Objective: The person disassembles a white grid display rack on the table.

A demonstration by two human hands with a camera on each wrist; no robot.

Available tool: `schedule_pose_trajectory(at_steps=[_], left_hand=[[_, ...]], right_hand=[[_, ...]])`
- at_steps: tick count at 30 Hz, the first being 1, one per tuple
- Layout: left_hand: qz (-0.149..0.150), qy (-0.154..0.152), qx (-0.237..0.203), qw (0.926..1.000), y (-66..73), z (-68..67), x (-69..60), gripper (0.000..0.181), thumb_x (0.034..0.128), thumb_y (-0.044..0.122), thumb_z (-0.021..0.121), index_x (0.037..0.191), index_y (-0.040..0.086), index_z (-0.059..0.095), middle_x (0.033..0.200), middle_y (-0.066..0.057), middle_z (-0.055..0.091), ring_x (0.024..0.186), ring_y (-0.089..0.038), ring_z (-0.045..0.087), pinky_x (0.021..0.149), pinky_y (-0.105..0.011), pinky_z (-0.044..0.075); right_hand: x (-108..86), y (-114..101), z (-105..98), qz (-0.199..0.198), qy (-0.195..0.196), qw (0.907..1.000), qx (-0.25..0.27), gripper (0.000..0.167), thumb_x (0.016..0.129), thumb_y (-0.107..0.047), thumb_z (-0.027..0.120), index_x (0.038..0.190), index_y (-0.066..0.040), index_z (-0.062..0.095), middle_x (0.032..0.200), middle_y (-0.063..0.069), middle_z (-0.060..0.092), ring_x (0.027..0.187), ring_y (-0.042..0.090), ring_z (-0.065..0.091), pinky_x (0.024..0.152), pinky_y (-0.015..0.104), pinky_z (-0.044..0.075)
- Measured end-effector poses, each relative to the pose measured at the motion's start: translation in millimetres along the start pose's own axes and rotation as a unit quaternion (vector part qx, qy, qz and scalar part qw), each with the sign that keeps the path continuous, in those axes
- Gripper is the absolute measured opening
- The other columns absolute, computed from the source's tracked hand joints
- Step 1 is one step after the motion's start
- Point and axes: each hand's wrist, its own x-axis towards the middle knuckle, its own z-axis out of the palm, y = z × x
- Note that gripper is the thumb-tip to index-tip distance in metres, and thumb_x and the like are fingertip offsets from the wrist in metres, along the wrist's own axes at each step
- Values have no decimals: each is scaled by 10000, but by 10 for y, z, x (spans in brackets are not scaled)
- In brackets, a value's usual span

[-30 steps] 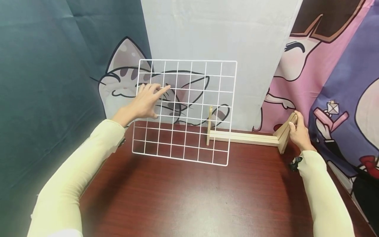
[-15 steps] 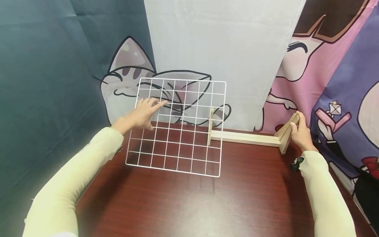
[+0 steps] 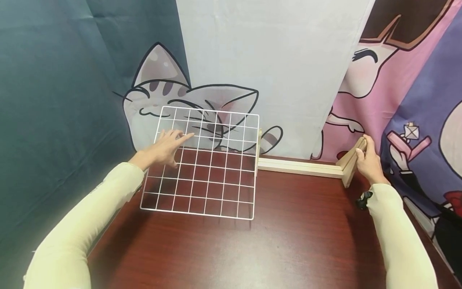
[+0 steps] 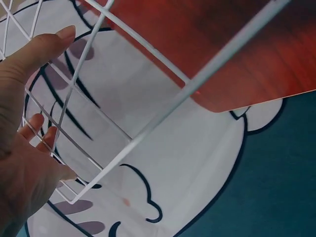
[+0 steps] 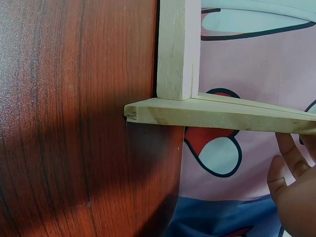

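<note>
A white wire grid panel hangs tilted above the dark red table. My left hand holds it near its left side, the index finger extended along the wires; in the left wrist view fingertips reach through the mesh. At the table's back stands a pale wooden stand, a long bar with an upright at each end. My right hand grips the top of its right upright. The left upright is partly behind the panel's right edge. In the right wrist view, the fingers' grip is partly cut off.
The table ends just behind the stand. Printed cloth curtains enclose the back, left and right sides.
The panel has come down and to the left, its top leaning back, carried by my left hand. My right hand stays on the stand, which keeps its place.
</note>
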Motion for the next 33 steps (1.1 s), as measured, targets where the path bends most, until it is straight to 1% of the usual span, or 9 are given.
schedule_pose_trajectory(at_steps=[3, 11, 15, 19, 22, 27, 30, 33], left_hand=[[3, -100, -4, 9999, -19, 79, -31, 1285, 491, 181, 976, 1569, 159, 277, 1453, -259, 381, 1361, -499, 342, 1118, -784, 88], [56, -344, -71, 9994, -33, 210, -132, 1271, 496, 162, 977, 1562, 149, 285, 1443, -277, 390, 1336, -508, 367, 1104, -795, 102], [24, -538, -59, 9985, -29, 271, -176, 1280, 495, 159, 980, 1565, 163, 277, 1439, -273, 388, 1328, -512, 379, 1105, -792, 114], [-77, -838, -82, 9964, -25, 346, -222, 1284, 501, 169, 981, 1570, 181, 270, 1466, -264, 376, 1354, -514, 365, 1109, -789, 111], [-131, -1033, -170, 9944, -29, 428, -264, 1280, 508, 168, 980, 1572, 187, 268, 1485, -268, 364, 1370, -517, 348, 1108, -789, 110], [-141, -1299, -375, 9907, -35, 561, -340, 1269, 528, 154, 973, 1575, 185, 257, 1497, -274, 352, 1367, -532, 346, 1101, -791, 129], [-164, -1454, -516, 9879, -34, 614, -373, 1265, 541, 134, 964, 1580, 198, 246, 1518, -269, 337, 1393, -519, 327, 1125, -767, 119], [-136, -1558, -624, 9857, -33, 657, -401, 1262, 537, 123, 962, 1578, 183, 251, 1524, -273, 333, 1403, -506, 326, 1138, -748, 131]], right_hand=[[-6, 9, -5, 14, -7, 10000, 15, 569, 1062, -267, 331, 1589, -260, 116, 1474, 382, 377, 1220, 672, 418, 929, 749, 325], [-7, 17, 1, 54, -16, 10000, 15, 566, 1063, -275, 330, 1587, -270, 115, 1489, 370, 367, 1227, 680, 411, 920, 755, 324], [-3, 6, 0, 55, -16, 10000, 18, 569, 1064, -280, 331, 1588, -275, 109, 1503, 363, 353, 1235, 685, 397, 926, 758, 319], [0, -10, -1, 113, 8, 9999, -2, 569, 1064, -285, 330, 1587, -276, 107, 1492, 369, 362, 1235, 677, 408, 925, 751, 326], [0, -15, 4, 143, 14, 9999, 7, 567, 1064, -289, 325, 1587, -281, 106, 1490, 371, 366, 1238, 672, 411, 928, 747, 327], [-3, -3, 20, 168, -16, 9999, 36, 566, 1063, -291, 323, 1586, -289, 106, 1495, 367, 362, 1243, 676, 405, 931, 750, 326], [-4, 1, 23, 188, -11, 9998, 20, 566, 1063, -288, 326, 1585, -285, 108, 1491, 369, 365, 1239, 676, 408, 925, 750, 329], [0, -2, 20, 193, 12, 9998, 14, 567, 1063, -285, 328, 1585, -286, 107, 1492, 370, 364, 1244, 674, 406, 930, 750, 328]])
